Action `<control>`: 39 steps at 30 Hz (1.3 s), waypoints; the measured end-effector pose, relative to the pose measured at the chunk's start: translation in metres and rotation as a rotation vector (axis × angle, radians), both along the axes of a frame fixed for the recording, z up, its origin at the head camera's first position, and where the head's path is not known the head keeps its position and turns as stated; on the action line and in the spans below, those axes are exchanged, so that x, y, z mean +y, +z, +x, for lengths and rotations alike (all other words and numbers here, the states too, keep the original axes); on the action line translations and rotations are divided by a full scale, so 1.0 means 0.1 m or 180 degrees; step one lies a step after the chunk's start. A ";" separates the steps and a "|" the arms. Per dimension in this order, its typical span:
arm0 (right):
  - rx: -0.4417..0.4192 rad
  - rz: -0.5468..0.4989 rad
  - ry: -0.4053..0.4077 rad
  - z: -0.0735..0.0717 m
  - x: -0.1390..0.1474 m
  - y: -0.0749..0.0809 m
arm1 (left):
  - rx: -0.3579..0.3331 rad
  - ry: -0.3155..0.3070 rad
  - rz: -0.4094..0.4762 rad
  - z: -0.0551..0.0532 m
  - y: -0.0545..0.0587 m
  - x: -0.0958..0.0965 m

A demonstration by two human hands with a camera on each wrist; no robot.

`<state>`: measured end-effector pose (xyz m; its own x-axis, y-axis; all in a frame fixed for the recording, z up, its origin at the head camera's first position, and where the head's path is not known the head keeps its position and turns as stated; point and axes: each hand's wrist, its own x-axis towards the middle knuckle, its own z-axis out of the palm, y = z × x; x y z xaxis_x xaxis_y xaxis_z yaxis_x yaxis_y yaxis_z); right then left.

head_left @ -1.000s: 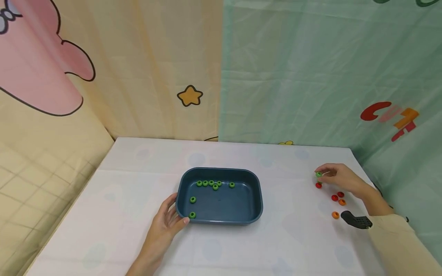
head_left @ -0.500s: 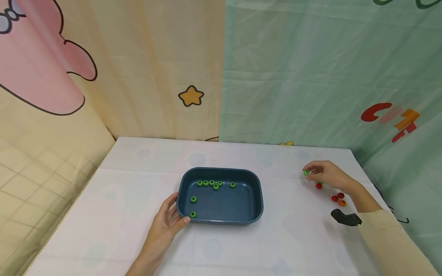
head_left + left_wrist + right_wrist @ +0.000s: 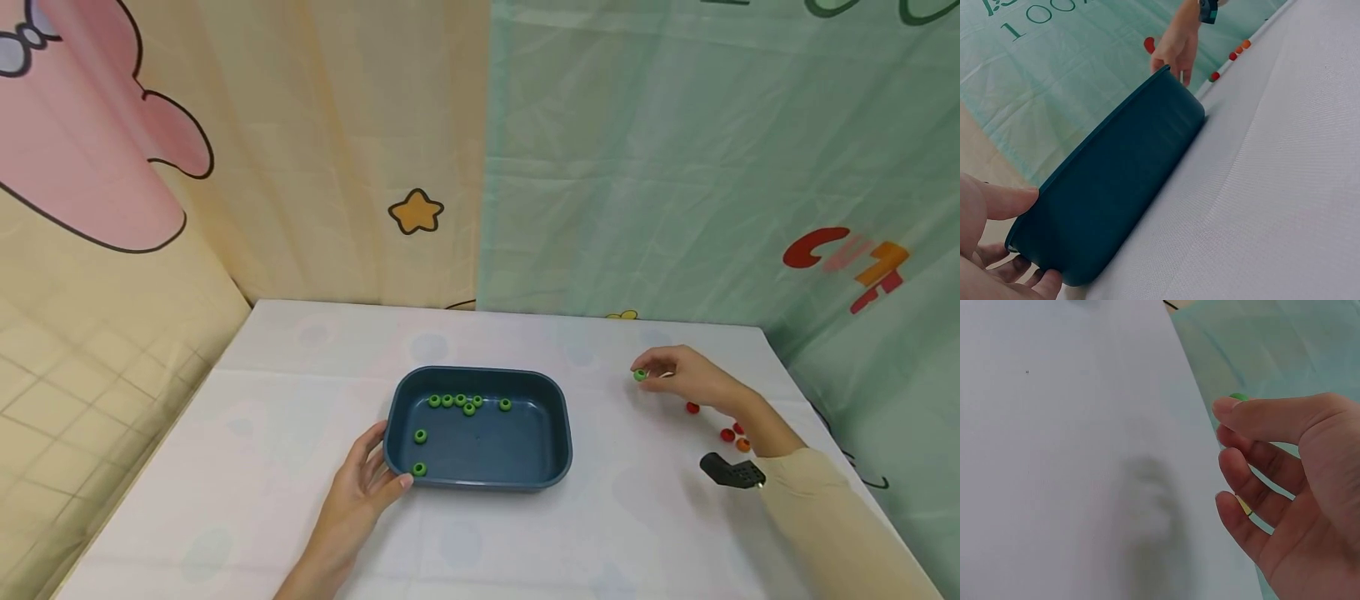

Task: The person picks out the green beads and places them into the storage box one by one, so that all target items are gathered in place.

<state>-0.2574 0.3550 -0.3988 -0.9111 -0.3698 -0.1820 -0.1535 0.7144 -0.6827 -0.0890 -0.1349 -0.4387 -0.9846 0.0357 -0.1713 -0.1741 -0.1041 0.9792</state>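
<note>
My left hand (image 3: 352, 492) grips the left end of a dark blue rectangular tub (image 3: 502, 454); the left wrist view shows the thumb at its rim (image 3: 1100, 134) and fingers against its side. Inside lie several green beads (image 3: 468, 409), most of them in a cluster along the far side. Over the table to the right, my right hand (image 3: 693, 379) pinches one green bead (image 3: 640, 375) between thumb and fingertips. Only a sliver of that bead (image 3: 1239, 397) shows past the thumb in the right wrist view.
Below my right forearm lie a red bead (image 3: 692, 407), a second red bead (image 3: 727, 435) and an orange bead (image 3: 742, 445). A black wrist device (image 3: 731, 472) overhangs the table there. Patterned cloth walls (image 3: 637, 167) rise behind the white table (image 3: 300, 375).
My right hand has carried the green bead leftward, from beside the red bead toward the tub. The orange bead nearest me is now hidden by the wrist device. My left hand keeps its hold.
</note>
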 end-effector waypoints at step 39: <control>-0.0089 -0.0387 0.0886 -0.22 -1.05 0.28 | 0.0107 -0.0016 0.0054 0.01 -0.04 -0.01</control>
